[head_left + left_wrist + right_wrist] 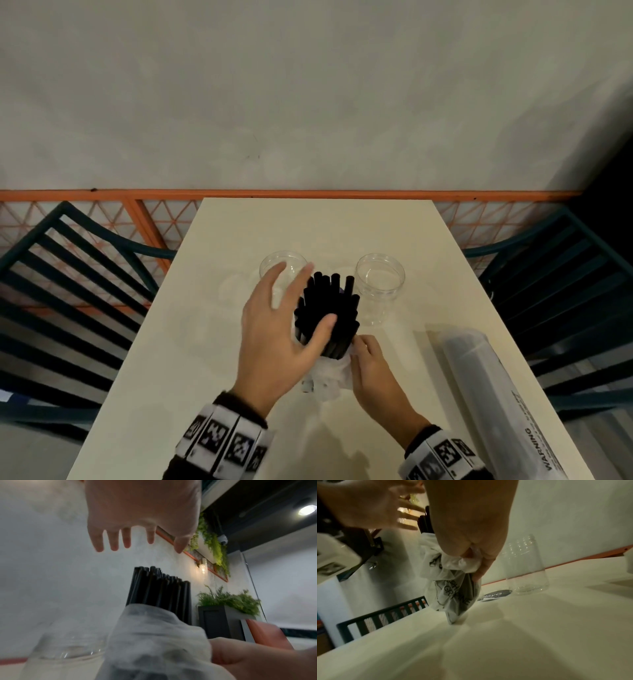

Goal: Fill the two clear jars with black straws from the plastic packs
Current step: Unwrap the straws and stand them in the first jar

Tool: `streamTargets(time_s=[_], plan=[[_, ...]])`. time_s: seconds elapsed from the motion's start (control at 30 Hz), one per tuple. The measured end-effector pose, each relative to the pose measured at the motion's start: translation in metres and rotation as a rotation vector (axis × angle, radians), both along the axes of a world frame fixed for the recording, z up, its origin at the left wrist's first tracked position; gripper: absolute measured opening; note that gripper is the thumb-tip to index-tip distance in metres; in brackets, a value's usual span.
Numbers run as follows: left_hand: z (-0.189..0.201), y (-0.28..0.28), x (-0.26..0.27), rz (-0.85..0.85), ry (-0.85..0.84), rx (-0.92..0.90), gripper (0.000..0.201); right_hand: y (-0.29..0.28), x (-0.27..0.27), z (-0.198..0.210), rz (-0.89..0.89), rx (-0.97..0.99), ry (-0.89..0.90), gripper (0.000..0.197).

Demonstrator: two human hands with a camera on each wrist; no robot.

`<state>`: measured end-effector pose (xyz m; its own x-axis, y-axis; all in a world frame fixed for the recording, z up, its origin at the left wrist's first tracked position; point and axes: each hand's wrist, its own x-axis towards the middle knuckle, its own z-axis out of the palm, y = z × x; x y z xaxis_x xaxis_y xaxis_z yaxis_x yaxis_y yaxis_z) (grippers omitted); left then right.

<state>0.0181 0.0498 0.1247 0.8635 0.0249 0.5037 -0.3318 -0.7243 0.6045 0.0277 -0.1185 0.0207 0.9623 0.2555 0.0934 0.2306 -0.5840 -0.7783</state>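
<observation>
So the right hand [371,373] has its fingers clamped round the scrunched-down translucent white plastic pack [452,588], standing it on end on the cream rectangular table [342,233] with its bottom corner touching the tabletop. Bunching the plastic down like that looks deliberate: it bares the top of the bundle of black plastic straws [329,308] so they stick up above the fist and can be grabbed clean.

The left hand [281,329] is just over and to the left of that bundle, fingers straight and spread, thumb lying across the front of the straws. It isn't gripping anything yet. In the left wrist view the fingertips [113,543] hang above the straw tops with a visible gap, so my guess is it's about to wrap round them and pull them out while the right hand keeps the pack pinned.

Both round clear plastic jars are empty. The left jar [274,267] sits just beyond the left hand's fingers, partly hidden behind them, and the right jar [380,284] is just past the right hand, beside the straw tops. Having them that close makes for a short carry.

A second long sealed plastic pack of straws [486,383] lies flat off to the right of the right hand, untouched, presumably for the other jar.
</observation>
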Motion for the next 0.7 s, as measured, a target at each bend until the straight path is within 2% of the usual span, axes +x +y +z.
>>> streamTargets(time_s=[0.1, 0.17, 0.3, 0.37, 0.47, 0.6, 0.7], plan=[[0.0, -0.016, 0.014, -0.078, 0.118, 0.19, 0.073, 0.007, -0.001, -0.012, -0.005, 0.054, -0.027, 0.043], [-0.01, -0.024, 0.017, -0.089, 0.158, 0.199, 0.071, 0.008, 0.001, -0.018, 0.001, 0.057, -0.039, 0.042], [-0.02, -0.032, 0.019, 0.035, 0.098, 0.141, 0.061, 0.016, 0.006, -0.031, 0.034, -0.073, -0.055, 0.051], [-0.024, -0.034, 0.021, 0.084, 0.123, 0.199, 0.064, 0.021, 0.008, -0.035, 0.056, -0.067, 0.045, 0.064], [-0.029, -0.03, 0.023, 0.113, 0.148, 0.268, 0.058, 0.022, 0.012, -0.023, 0.077, 0.02, 0.131, 0.034], [-0.031, -0.02, 0.025, 0.131, 0.159, 0.311, 0.05, 0.019, 0.02, -0.022, 0.077, 0.108, 0.154, 0.051], [-0.035, -0.012, 0.021, 0.112, 0.165, 0.351, 0.05, 0.022, 0.021, -0.025, 0.024, 0.209, 0.227, 0.042]])
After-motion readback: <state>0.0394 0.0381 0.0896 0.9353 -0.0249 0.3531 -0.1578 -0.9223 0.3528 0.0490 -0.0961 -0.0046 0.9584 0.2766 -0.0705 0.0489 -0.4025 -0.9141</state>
